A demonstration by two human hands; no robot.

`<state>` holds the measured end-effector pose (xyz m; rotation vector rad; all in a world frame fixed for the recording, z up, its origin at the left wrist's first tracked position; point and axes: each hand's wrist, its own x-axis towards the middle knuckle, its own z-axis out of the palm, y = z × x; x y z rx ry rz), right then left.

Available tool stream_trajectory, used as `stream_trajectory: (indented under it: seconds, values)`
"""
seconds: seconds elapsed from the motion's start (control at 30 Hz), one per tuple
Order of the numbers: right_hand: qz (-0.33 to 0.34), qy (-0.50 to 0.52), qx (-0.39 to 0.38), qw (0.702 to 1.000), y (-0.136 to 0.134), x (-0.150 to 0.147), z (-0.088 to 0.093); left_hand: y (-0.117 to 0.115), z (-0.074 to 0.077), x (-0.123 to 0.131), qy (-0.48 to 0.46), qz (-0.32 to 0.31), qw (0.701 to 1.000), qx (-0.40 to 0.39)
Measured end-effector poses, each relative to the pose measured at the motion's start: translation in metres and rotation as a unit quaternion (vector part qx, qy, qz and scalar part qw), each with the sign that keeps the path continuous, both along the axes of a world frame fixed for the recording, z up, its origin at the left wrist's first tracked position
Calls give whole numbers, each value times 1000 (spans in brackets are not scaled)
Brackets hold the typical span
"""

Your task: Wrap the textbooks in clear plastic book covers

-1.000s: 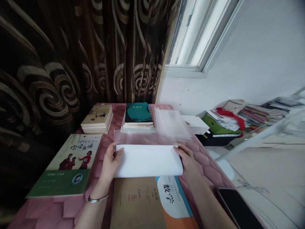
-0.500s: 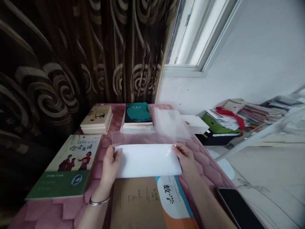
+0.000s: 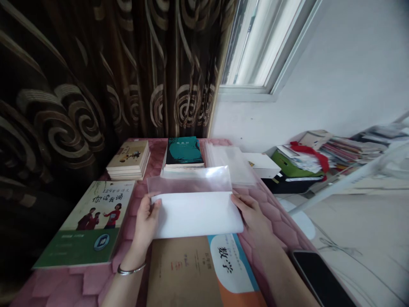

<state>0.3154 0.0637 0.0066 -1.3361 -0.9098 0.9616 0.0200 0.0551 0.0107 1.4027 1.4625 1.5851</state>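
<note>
A brown book with a blue, white and orange corner [image 3: 191, 273] lies on the pink quilted table [image 3: 79, 281] right in front of me. Across its top edge lies a white sheet [image 3: 198, 215] joined to a clear plastic cover [image 3: 190, 179] that stretches away from me. My left hand [image 3: 145, 224], with a bracelet at the wrist, pinches the sheet's left end. My right hand [image 3: 252, 213] holds its right end, fingers closed on the edge.
A green-and-cream book [image 3: 87, 224] lies at the left. Two book stacks, tan [image 3: 129, 160] and teal-topped [image 3: 183, 155], sit at the far edge beside a pile of clear covers [image 3: 231, 164]. A dark phone [image 3: 322, 279] rests at the right. Curtain behind, cluttered shelf on the right.
Both hands have drawn the white sheet slightly farther from me, and the clear cover's far edge has lifted and now catches the light.
</note>
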Motion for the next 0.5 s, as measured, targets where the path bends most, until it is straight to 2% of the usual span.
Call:
stream_trajectory:
  seconds: [0.2,0.5]
  values:
    - [12,-22,4,1000,1,2,-1,-2,-2,-1,-15,-20,999,-20]
    - [-39,-132,50,989,1,-7,0,-1,2,0,-10,-9,1000,-7]
